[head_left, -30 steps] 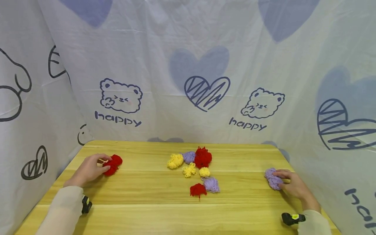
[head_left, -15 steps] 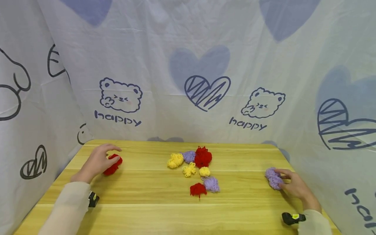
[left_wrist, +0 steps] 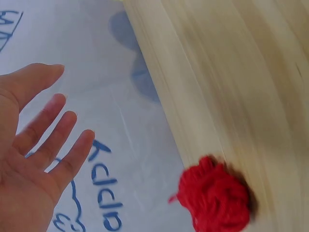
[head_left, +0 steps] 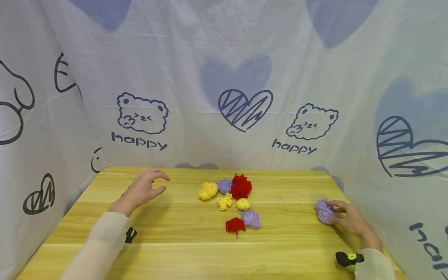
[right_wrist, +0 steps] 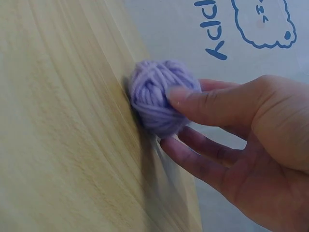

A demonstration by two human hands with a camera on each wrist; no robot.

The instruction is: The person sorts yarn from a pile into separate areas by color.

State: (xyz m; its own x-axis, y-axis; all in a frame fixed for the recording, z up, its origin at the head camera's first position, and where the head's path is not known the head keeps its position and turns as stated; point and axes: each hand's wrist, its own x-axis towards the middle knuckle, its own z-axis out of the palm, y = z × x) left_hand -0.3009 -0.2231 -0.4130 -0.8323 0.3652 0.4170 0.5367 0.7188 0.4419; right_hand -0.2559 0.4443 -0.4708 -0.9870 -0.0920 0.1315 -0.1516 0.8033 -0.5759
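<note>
My left hand (head_left: 141, 190) hovers over the left part of the table, fingers relaxed and holding nothing. A red yarn ball (left_wrist: 215, 198) lies on the wood beside that hand in the left wrist view; the hand and arm hide it in the head view. On the right side, my right hand (head_left: 350, 221) pinches a light purple yarn ball (right_wrist: 161, 99), thumb on its near face and fingers behind. In the head view two light purple balls (head_left: 324, 212) show together at those fingertips.
Mid-table sits a loose cluster: a big red ball (head_left: 241, 187), a purple ball (head_left: 224, 186), a yellow bundle (head_left: 208, 191), smaller yellow ones (head_left: 225, 202), a light purple bundle (head_left: 250, 219) and a small red one (head_left: 235, 225). A printed curtain (head_left: 196, 128) closes off the table's back.
My left hand has let go of the red yarn at the left, lifted and moved right toward the middle with its fingers spread. The right hand has stayed at the purple yarn.
</note>
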